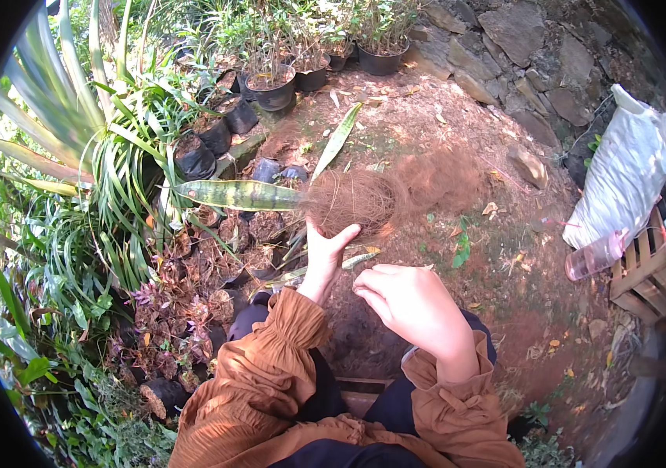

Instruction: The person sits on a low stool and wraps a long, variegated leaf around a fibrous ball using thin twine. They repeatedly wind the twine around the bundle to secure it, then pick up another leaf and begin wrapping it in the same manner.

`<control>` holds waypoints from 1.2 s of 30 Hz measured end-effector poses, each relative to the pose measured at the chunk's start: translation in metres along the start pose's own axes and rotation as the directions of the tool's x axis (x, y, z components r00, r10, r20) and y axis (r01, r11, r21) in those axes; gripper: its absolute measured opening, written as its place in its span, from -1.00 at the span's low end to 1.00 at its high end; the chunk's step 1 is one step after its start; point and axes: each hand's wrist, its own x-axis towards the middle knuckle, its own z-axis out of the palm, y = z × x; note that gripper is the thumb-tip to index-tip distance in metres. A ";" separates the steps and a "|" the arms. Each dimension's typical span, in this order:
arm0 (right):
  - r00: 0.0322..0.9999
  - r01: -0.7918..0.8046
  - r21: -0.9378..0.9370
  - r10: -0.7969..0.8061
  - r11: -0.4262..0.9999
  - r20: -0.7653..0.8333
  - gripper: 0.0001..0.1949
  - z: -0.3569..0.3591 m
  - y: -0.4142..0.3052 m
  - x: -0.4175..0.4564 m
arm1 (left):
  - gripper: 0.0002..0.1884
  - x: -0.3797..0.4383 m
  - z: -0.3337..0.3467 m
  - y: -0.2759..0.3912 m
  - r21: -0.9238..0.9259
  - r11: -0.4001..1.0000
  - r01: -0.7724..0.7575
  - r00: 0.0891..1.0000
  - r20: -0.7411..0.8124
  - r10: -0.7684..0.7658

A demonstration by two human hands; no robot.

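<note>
My left hand grips a ball of brown plant fibre from below, thumb up along its near side. Thin strands run around the ball. From it, a broad banded snake plant leaf juts left, and a second upright leaf points away from me. Nearer to me, my right hand hangs apart from the ball, its wrist bent and fingertips drawn together. Whether a fine strand lies between those fingertips is too small to tell.
Loose brown fibre lies on the soil beyond. Black pots of plants line the back, and small potted seedlings crowd the left. At right are a white sack, a pink bottle, a wooden crate and a stone wall.
</note>
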 end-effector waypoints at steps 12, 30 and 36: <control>0.998 -0.002 -0.075 0.007 0.997 0.066 -0.90 -0.009 0.011 -0.007 | -0.29 0.007 0.000 0.002 -0.133 0.974 0.186 0.981 -0.034 -0.192; 0.978 0.085 0.023 -0.088 0.996 0.191 -0.89 -0.019 -0.015 -0.016 | -0.20 0.003 -0.007 0.003 -0.030 0.985 0.167 0.986 0.017 -0.167; 0.959 0.152 0.133 -0.179 0.979 0.221 -0.89 -0.025 -0.021 -0.018 | -0.21 -0.002 -0.003 0.008 -0.081 0.978 0.190 0.982 0.007 -0.190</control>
